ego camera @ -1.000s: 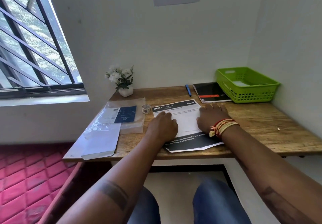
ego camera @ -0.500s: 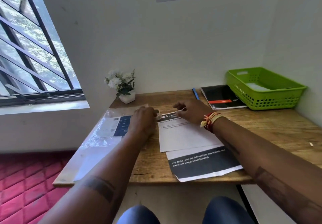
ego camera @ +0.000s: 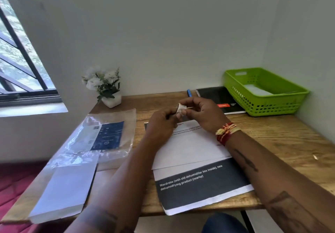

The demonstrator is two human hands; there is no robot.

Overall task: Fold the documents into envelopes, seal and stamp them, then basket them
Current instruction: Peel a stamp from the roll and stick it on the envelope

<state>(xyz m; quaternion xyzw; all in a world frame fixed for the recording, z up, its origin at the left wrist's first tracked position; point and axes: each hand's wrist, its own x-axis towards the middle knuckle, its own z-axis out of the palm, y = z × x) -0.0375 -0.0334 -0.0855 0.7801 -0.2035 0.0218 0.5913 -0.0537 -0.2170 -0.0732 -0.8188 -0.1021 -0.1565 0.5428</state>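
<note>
While the document (ego camera: 190, 147) lies beneath, left hand (ego camera: 161, 123) and right hand (ego camera: 204, 114) pinch a stamp roll (ego camera: 180, 108) between them.

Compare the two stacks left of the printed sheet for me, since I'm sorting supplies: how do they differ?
The plastic-wrapped pack lies farther back, in clear film with a dark blue label; the plain white stack lies unwrapped at the near edge, blank on top. Both lie flat on the wooden desk.
</note>
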